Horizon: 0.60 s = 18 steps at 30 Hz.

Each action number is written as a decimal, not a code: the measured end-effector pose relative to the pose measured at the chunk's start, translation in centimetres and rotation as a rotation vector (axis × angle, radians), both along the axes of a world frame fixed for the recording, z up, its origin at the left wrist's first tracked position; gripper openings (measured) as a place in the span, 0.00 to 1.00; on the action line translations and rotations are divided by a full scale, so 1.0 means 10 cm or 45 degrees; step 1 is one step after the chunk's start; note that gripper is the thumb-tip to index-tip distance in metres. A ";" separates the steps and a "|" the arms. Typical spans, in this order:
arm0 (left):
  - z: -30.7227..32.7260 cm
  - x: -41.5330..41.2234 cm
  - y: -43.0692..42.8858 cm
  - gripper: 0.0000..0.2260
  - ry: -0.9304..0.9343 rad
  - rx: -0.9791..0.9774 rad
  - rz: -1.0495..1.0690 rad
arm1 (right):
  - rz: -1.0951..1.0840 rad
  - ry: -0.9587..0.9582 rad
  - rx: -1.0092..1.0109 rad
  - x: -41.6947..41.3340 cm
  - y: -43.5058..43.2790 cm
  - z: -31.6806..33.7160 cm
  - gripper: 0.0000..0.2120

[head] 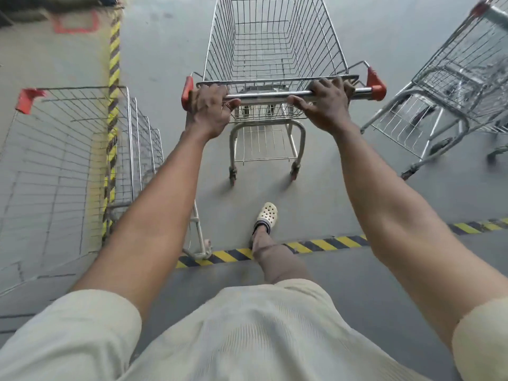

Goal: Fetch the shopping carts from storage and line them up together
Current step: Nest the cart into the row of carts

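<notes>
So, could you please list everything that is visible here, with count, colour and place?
held cart: one, silver wire, red handle ends, centre
nested carts: several, count unclear, silver, left
side cart: one, silver, right edge
striped tape: two lines, yellow-black, floor left and bottom
floor outline: one, red, top left
clog: one, white, on forward foot
left hand: one, grips handle bar, left end
right hand: one, grips handle bar, right end

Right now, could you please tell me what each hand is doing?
Left hand: closed, gripping the cart handle.
Right hand: closed, gripping the same handle.
</notes>
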<state>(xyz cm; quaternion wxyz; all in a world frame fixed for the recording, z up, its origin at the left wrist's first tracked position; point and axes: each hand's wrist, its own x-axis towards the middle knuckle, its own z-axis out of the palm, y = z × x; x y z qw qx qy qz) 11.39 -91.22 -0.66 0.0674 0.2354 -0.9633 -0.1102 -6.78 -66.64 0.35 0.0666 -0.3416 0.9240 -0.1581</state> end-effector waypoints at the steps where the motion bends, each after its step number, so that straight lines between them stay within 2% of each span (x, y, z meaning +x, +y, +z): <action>1: 0.01 -0.19 -0.13 0.15 0.003 0.013 -0.006 | 0.005 -0.009 0.024 -0.20 -0.13 0.01 0.40; 3: 0.05 -0.53 -0.37 0.15 0.007 0.081 -0.011 | 0.004 -0.031 0.089 -0.56 -0.39 0.04 0.43; 7: 0.11 -1.06 -0.84 0.17 0.021 0.087 -0.022 | 0.075 -0.035 0.173 -1.04 -0.89 0.13 0.34; 10: 0.12 -1.31 -1.13 0.20 -0.007 0.069 0.023 | 0.080 -0.075 0.185 -1.32 -1.17 0.13 0.34; 18: 0.13 -1.32 -1.38 0.22 -0.045 0.150 0.117 | 0.146 -0.087 0.221 -1.42 -1.52 0.19 0.33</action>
